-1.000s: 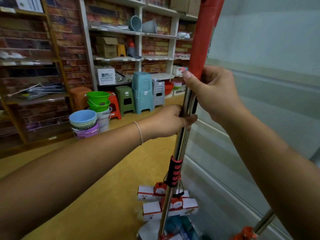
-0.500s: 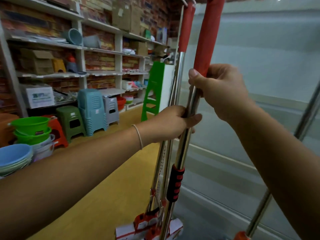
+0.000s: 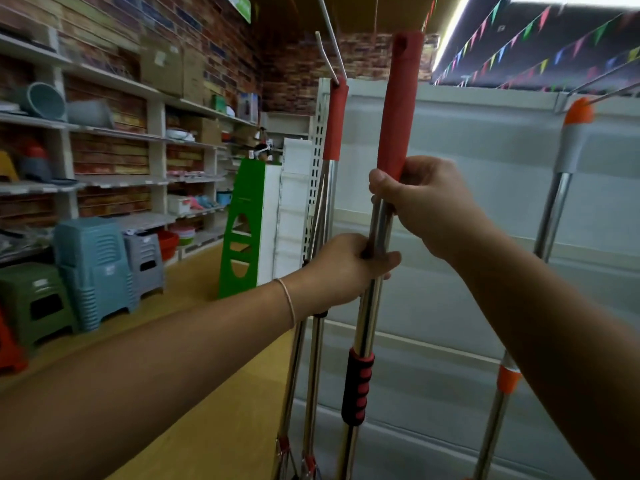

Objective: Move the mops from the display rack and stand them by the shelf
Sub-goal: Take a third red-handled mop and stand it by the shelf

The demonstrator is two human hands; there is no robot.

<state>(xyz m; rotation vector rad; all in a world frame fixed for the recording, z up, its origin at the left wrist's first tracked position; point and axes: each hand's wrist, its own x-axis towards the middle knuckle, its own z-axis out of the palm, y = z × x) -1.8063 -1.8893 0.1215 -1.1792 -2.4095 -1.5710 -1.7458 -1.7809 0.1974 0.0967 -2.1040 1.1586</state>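
A household-goods shop is shown. Wall shelves are stocked with basins and boxes. Stacked plastic stools are displayed below, and bunting is strung overhead.

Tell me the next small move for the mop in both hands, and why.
Probably lower the mop upright to the floor: both the left hand and right hand grip its pole, and it is already off any hook, beside the hanging mop.

No text, label, brand or number can be read; the green sign near the ceiling is blurred and cut off.
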